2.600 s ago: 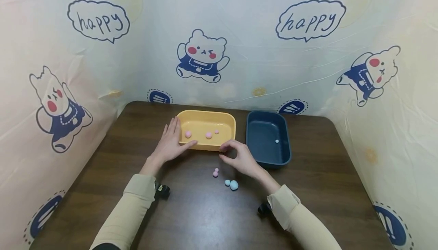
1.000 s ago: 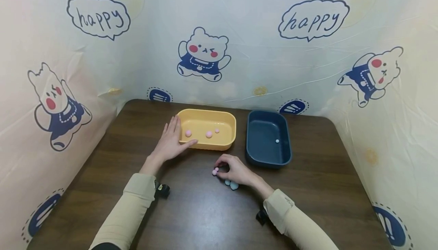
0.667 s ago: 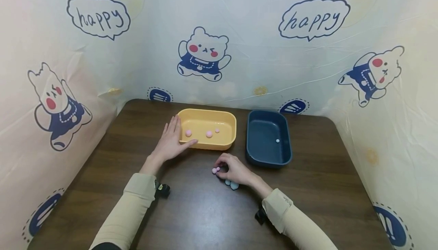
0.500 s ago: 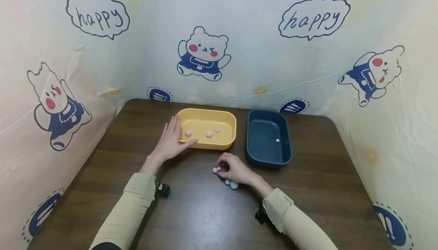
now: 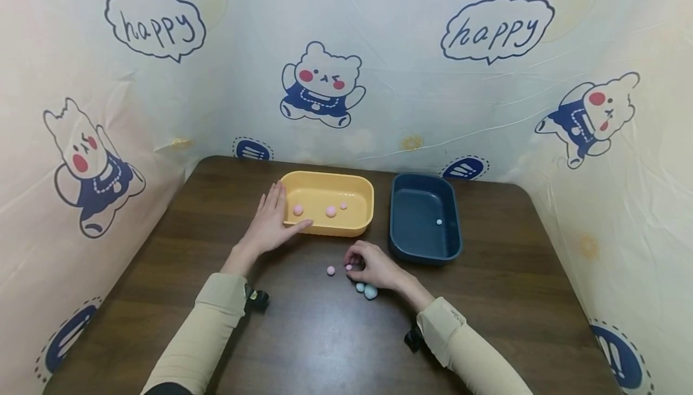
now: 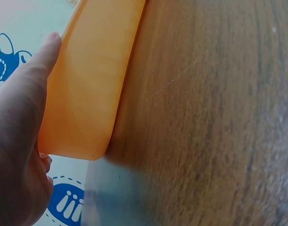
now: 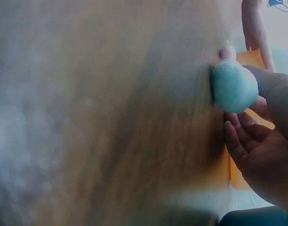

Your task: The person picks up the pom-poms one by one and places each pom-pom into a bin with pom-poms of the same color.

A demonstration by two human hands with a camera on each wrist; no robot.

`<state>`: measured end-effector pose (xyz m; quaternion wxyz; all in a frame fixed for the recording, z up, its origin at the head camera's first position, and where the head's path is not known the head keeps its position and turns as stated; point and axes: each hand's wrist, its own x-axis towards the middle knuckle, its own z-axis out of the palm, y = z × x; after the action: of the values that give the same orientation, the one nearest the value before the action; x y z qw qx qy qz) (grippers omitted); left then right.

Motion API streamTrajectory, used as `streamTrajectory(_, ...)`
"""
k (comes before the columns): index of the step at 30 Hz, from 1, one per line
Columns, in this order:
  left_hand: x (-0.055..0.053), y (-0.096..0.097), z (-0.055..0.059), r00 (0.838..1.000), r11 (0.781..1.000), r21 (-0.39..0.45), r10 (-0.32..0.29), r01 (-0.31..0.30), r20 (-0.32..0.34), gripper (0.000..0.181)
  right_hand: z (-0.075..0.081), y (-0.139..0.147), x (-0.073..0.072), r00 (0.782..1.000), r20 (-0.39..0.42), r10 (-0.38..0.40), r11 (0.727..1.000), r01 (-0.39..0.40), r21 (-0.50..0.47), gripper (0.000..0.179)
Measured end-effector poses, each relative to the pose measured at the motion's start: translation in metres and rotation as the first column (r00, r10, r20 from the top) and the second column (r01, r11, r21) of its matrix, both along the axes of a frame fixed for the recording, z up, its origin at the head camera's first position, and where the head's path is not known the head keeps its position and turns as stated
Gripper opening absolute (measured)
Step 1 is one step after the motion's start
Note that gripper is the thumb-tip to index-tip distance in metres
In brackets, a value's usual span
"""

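My left hand [image 5: 266,222] rests against the left end of a yellow tray [image 5: 357,231], fingers straight along the side and thumb along the near wall. Two larger pink balls and a smaller one lie inside it. In front of the tray, my right hand [image 5: 376,266] pinches a small pink ball [image 5: 349,267] between thumb and fingertips at table level. A larger pink ball [image 5: 331,270] sits just left of these fingertips. Close below the right hand are a small light-blue ball [image 5: 360,287] and a bigger one [image 5: 370,291]. In the right wrist view, the big blue ball [image 7: 236,87] hides the pinched ball.
A dark blue tray [image 5: 397,244] stands right of the yellow one, with one small pale ball [image 5: 439,222] inside. Both trays sit toward the back of the brown wooden table [image 5: 303,347]. A printed curtain [image 5: 390,106] hangs behind the table and at both sides.
My right hand came down from the yellow tray's front to the pink pair. The two pink balls, touching before, are now apart: the larger moved left, the small one right. My left hand stayed put.
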<state>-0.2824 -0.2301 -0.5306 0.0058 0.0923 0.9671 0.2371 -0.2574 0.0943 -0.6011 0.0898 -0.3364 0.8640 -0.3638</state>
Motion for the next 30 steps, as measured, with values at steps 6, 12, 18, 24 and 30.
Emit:
streamTrajectory(6,-0.001,0.000,0.000,1.000,1.000,-0.008,0.000,0.000,-0.005,0.133,0.006,0.003,0.003,1.000,-0.025,0.012,0.998,-0.013,-0.061,0.013)
streamTrajectory(12,-0.002,0.000,-0.001,1.000,1.000,-0.017,0.000,0.000,-0.009,0.134,-0.003,0.004,-0.002,1.000,0.027,-0.003,0.999,0.004,-0.040,0.011)
streamTrajectory(18,-0.001,0.000,-0.001,1.000,1.000,-0.015,0.000,0.000,-0.007,0.134,-0.006,0.006,-0.003,0.999,0.041,-0.017,0.998,0.019,-0.057,0.009)
streamTrajectory(24,0.000,0.000,0.000,1.000,1.000,-0.003,0.001,-0.001,0.008,0.134,0.003,0.007,0.004,0.999,0.023,-0.036,0.991,0.039,-0.125,0.011)
streamTrajectory(30,0.001,0.000,0.001,1.000,1.000,0.003,-0.002,0.002,0.010,0.134,0.029,0.008,0.016,0.999,-0.041,-0.025,0.985,0.017,-0.171,0.009)
